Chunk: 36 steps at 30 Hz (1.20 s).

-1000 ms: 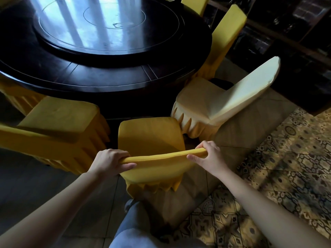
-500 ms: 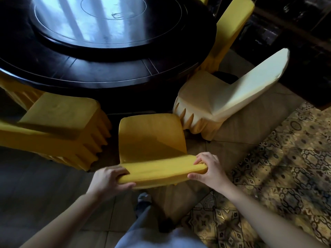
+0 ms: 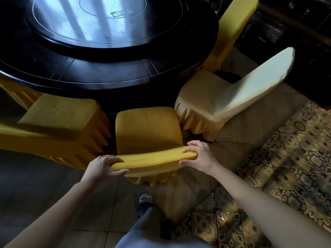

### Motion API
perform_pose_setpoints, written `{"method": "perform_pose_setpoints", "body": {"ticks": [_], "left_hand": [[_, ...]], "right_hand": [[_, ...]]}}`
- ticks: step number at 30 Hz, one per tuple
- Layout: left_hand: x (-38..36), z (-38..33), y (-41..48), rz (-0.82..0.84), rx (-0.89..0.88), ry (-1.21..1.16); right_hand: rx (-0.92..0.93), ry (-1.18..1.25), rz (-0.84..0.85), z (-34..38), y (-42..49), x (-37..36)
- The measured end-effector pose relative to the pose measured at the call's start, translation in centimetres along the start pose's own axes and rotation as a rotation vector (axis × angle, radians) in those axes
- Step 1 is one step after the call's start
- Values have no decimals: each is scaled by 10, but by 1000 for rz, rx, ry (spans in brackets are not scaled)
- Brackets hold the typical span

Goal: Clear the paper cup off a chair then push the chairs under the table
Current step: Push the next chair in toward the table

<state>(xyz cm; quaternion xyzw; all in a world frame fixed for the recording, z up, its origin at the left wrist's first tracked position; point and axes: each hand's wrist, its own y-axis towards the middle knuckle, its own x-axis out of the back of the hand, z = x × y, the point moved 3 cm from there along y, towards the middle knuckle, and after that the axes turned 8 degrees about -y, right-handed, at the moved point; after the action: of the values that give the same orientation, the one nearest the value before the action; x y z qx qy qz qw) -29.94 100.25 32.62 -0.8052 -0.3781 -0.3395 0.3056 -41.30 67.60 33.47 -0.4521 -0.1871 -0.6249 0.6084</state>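
The yellow-covered chair [image 3: 146, 129] is being held from behind by the top of its backrest [image 3: 152, 159]. The left grip [image 3: 105, 167] is being clamped on the backrest's left end, fingers curled over the top edge, thumb lying along the near face. The right grip [image 3: 198, 156] is being clamped on the right end, fingers over the top, thumb on the near side. The chair is being shown facing the round dark bench [image 3: 107, 76], seat front at the bench rim, most of the seat showing outside it. A raised round turntable [image 3: 107, 20] is being carried on the bench, with light being reflected off it. A second yellow chair [image 3: 57, 113] is being shown just left; whether its skirt is touching the held chair cannot be told. A cream chair [image 3: 215, 97] is being shown just right, angled, its seat corner near the held chair's seat. Another yellow chair [image 3: 234, 20] is being shown further round the bench, upper right. Patterned floor tiles [image 3: 286, 158] are being shown at right. A foot [image 3: 145, 199] is being seen below the held chair.
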Motion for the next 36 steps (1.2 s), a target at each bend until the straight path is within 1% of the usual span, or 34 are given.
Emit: {"method": "perform_pose_setpoints", "body": {"ticks": [2, 6, 10, 15, 19, 26, 31, 36], "left_hand": [[3, 0, 10, 19, 36, 2], [13, 4, 36, 67, 165, -29], [28, 8, 58, 5, 242, -96], [44, 17, 88, -12, 286, -121], [54, 28, 111, -16, 323, -119], [68, 31, 146, -51, 313, -168], [81, 35, 166, -5, 313, -175], [84, 37, 174, 14, 241, -147]], "right_hand": [[8, 2, 2, 2, 11, 4], [17, -2, -25, 8, 38, 11], [19, -12, -9, 15, 70, 18], [22, -8, 29, 24, 113, 26], [33, -4, 19, 31, 141, 31], [20, -20, 44, 43, 185, 45], [16, -19, 42, 50, 209, 50], [10, -29, 49, 50, 216, 50]]}}
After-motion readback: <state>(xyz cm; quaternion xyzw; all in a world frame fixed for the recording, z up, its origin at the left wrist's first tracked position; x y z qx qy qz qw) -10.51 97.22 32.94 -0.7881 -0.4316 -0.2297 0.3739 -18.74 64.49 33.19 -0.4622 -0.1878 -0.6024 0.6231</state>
